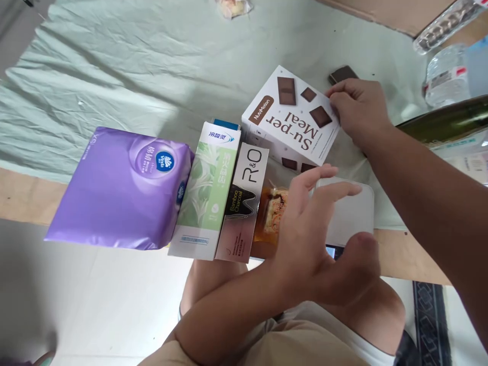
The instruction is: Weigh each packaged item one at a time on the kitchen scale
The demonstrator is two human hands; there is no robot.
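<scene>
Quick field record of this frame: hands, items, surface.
left hand: open, fingers spread over a white flat item
right hand: gripping corner of Su-per Meal box
row, left to right: purple tissue pack, green box, R&O box, orange snack packet
surface: pale green cloth
far right: water bottles

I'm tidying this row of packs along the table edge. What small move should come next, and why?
Probably slide the Su-per Meal box down into line. The right hand grips its far corner, it sits skewed behind the R&O box, and the left hand hovers open over the white box.
</scene>
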